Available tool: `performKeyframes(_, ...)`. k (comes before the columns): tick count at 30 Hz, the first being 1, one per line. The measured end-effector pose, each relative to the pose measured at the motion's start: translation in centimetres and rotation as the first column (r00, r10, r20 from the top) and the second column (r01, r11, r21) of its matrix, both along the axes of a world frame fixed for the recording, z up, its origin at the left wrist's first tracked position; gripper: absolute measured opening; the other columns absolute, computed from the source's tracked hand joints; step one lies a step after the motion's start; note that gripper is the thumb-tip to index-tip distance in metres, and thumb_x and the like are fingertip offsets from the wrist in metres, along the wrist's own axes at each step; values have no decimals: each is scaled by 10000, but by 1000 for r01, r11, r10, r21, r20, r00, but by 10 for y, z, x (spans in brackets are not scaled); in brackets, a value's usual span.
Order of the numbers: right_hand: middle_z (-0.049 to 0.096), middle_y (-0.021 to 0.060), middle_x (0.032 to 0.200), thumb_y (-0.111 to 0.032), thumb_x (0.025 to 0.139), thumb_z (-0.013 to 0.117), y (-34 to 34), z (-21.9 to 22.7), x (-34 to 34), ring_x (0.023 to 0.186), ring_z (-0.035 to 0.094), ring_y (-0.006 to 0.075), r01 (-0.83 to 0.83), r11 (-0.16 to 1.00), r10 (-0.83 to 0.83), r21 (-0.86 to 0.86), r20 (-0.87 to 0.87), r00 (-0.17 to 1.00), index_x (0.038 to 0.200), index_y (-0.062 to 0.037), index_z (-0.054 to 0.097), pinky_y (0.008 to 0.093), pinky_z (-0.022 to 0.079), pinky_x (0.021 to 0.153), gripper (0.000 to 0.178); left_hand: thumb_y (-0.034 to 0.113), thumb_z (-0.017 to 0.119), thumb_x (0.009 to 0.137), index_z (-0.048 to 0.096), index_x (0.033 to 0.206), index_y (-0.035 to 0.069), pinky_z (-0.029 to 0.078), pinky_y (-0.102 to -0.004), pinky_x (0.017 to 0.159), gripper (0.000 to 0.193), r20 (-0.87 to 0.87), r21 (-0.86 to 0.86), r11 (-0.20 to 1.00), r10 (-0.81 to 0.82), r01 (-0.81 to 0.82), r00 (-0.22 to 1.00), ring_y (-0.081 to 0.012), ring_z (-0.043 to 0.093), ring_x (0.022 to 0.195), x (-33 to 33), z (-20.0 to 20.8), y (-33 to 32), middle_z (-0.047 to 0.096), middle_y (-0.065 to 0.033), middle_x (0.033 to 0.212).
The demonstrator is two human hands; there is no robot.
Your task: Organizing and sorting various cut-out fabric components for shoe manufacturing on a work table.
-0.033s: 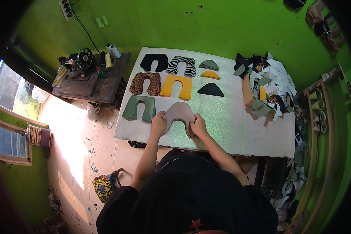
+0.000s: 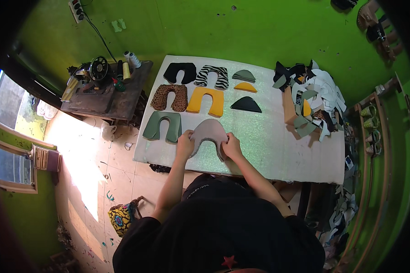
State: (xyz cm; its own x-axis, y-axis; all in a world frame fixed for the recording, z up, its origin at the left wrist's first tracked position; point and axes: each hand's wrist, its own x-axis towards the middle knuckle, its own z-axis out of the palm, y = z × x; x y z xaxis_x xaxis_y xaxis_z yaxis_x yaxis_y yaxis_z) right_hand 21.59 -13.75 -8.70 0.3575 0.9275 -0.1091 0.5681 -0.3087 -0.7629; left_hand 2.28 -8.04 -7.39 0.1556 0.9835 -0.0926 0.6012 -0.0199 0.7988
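Between my hands at the table's near edge is a stack of pinkish-grey U-shaped shoe-upper pieces (image 2: 209, 129), its curve pointing away from me. My left hand (image 2: 185, 144) grips its left leg, and my right hand (image 2: 232, 146) is closed on the right one. Beyond lie stacks of the same shape: green (image 2: 153, 123), leopard-print (image 2: 158, 98), yellow (image 2: 197, 100), black (image 2: 171, 73) and zebra-striped (image 2: 207, 76). To their right sit half-moon pieces in grey-green (image 2: 244, 75), yellow (image 2: 245, 86) and black (image 2: 246, 104). My fingertips are partly hidden.
The white-covered table (image 2: 278, 154) carries a box (image 2: 290, 109) heaped with offcuts (image 2: 323, 91) at its far right. Left stands a sewing machine (image 2: 93, 75) with thread cones (image 2: 134, 59). A patterned bag (image 2: 121, 219) lies on the floor. Sandals (image 2: 371, 123) hang along the right wall.
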Motion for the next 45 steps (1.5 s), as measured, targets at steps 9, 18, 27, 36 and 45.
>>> performKeyframes(9,607,209,820,-110,700,611,-1,6,2,791,600,329,-29,999,28,-39,-16,999,999,10,505,368,475,705,339,-8,551,735,546,1028,13,455,-377,776,294,-3,61,998,6,-6,1000,-344,576,915,0,-5,-3,598,-222,942)
performKeyframes(18,375,206,1220,-116,664,673,-14,33,-11,1073,427,393,-317,937,238,144,399,886,1167,-31,415,435,411,843,571,64,559,735,481,1162,88,344,-437,926,435,-339,417,873,-110,254,935,-314,379,1183,31,11,-26,422,-132,1253)
performKeyframes(27,214,134,1397,-319,777,577,-27,1,6,1271,229,363,-477,879,432,-1,427,794,1312,-87,318,545,215,1000,638,195,557,778,253,1351,118,180,-529,1021,652,-556,-4,907,-352,422,753,-346,115,1321,37,-6,-29,110,-128,1444)
performKeyframes(36,432,173,1149,-147,743,593,-41,26,100,1121,353,374,-234,916,169,325,215,962,1014,-54,538,444,303,945,292,260,504,812,480,1200,103,183,-566,995,419,-468,-74,939,-329,335,820,-432,204,1262,125,39,-7,366,-199,1305)
performKeyframes(45,459,124,1090,-70,698,611,-69,76,232,1065,365,335,53,899,-177,435,251,952,953,-80,558,420,311,912,261,357,556,782,523,1157,150,231,-530,988,430,-239,50,816,-550,576,800,-426,241,1243,273,57,-7,399,-180,1286)
